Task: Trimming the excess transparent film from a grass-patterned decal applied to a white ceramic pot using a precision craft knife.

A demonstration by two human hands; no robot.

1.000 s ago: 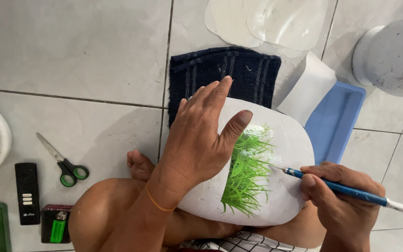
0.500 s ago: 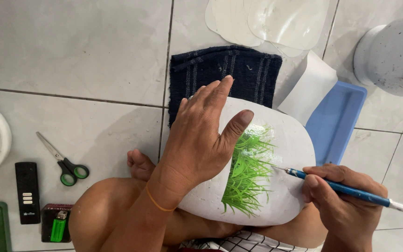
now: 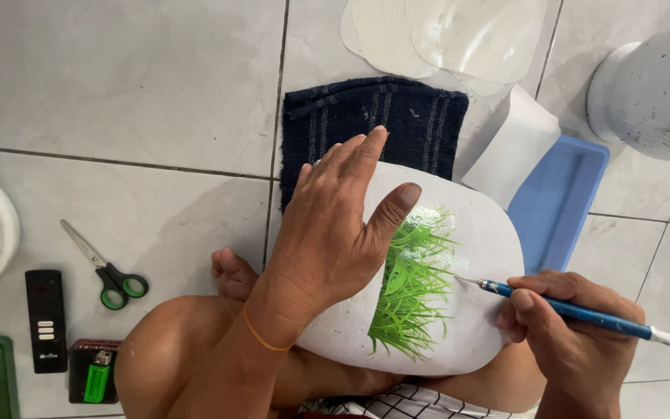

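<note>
Stone [image 3: 474,233], white oval, lying on person's lap, painted green grass [image 3: 412,283] showing at its middle. Left hand [image 3: 335,225] pressing flat on stone, fingers spread, thumb beside grass, gripping nothing. Right hand [image 3: 568,330] pinching blue brush [image 3: 575,312], tip touching grass edge. Dark cloth [image 3: 374,116] lying under stone's far end. Blue tray [image 3: 560,202] sitting just right. Scissors [image 3: 106,268], remote [image 3: 45,320], lighter [image 3: 96,376] lying on tiles at left.
</note>
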